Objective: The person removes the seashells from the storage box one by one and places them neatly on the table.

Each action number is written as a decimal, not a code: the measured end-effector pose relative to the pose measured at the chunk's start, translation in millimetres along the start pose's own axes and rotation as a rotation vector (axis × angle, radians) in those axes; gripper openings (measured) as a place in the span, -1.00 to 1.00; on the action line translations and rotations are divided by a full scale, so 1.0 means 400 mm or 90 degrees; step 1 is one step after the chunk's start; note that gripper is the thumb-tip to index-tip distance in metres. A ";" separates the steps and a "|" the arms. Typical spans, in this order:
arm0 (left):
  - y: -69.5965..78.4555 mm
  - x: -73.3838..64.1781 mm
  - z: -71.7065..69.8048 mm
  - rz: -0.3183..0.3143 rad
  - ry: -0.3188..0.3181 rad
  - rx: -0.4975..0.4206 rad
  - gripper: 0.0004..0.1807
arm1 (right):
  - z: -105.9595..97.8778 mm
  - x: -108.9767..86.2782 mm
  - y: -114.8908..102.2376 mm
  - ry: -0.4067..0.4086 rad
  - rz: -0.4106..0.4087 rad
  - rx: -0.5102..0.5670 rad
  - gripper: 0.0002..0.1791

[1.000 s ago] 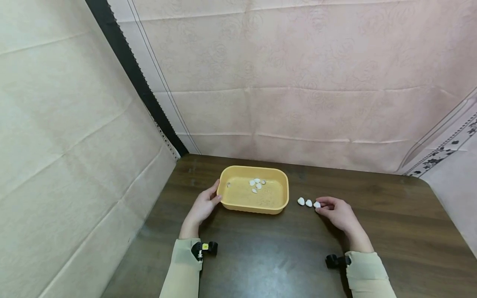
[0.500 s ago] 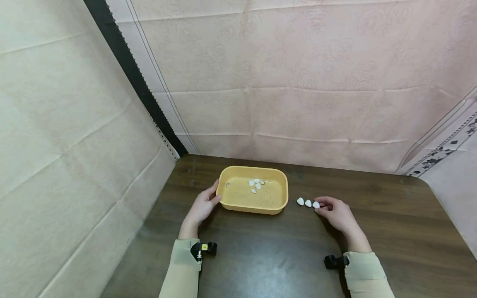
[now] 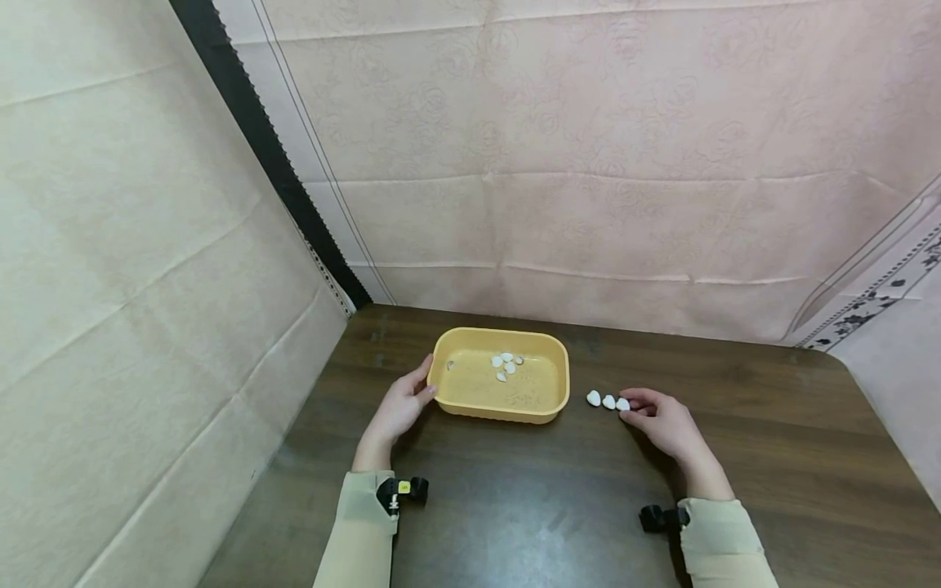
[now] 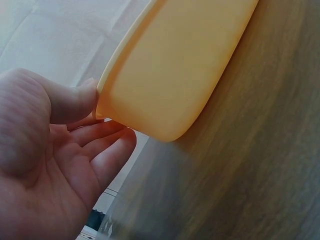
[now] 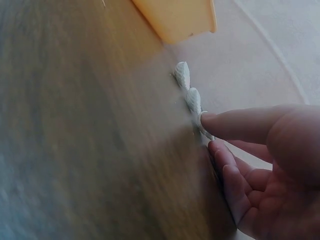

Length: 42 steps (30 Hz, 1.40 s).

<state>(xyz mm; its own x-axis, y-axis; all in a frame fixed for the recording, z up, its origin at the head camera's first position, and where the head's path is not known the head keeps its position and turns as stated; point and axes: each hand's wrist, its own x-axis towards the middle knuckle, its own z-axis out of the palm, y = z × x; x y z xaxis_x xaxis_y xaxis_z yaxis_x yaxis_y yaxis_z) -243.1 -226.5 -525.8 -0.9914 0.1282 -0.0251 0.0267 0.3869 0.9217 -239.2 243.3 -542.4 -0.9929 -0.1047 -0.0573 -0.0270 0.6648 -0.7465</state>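
Observation:
My left hand [image 3: 399, 406] grips the left end of a yellow plastic tray [image 3: 470, 406], thumb on the rim and fingers against the outside of the wall. Several small white seashells [image 3: 510, 368] lie inside it. To the right of the tray, two white ribbed shells [image 3: 593, 398] [image 5: 194, 100] sit in a short row on the table. A third shell [image 3: 622, 404] at the row's right end is pinched between the thumb and fingers of my right hand [image 3: 665, 420]. In the right wrist view the thumb [image 5: 235, 124] covers most of that shell.
A dark wooden table [image 3: 515, 506] carries everything. Pale cloth [image 3: 588, 163] hangs behind it and also at the left and right sides. Each forearm wears a black wrist camera [image 3: 400, 492].
My right hand has brought its shell very slightly left, closer to the other two. The left hand and the tray stay in place.

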 end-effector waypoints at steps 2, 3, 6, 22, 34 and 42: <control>0.000 0.000 0.000 0.004 -0.001 -0.001 -0.33 | 0.000 0.000 0.000 0.001 -0.001 -0.003 -0.62; 0.000 0.000 0.000 0.006 -0.001 0.000 -0.33 | -0.001 0.000 0.000 0.001 -0.001 -0.004 -0.61; 0.000 0.000 0.000 0.008 -0.001 -0.002 -0.33 | -0.001 -0.001 0.000 0.002 0.000 -0.005 -0.58; 0.006 -0.003 0.002 0.009 -0.002 -0.022 -0.34 | -0.013 0.001 0.011 -0.029 0.038 0.034 -0.50; 0.005 0.000 0.002 0.014 -0.006 -0.023 -0.33 | -0.029 -0.008 0.007 -0.037 0.029 0.057 -0.44; 0.004 -0.002 0.001 0.022 -0.008 -0.023 -0.33 | -0.034 -0.006 0.020 -0.046 0.027 0.073 -0.40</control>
<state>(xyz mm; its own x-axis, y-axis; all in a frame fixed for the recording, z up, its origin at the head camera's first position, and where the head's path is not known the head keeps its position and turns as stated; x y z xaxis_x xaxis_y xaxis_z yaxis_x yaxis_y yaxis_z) -242.3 -225.6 -524.6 -0.9883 0.1527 0.0016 0.0554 0.3485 0.9357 -238.5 259.2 -539.3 -0.9818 -0.1334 -0.1351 0.0328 0.5820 -0.8125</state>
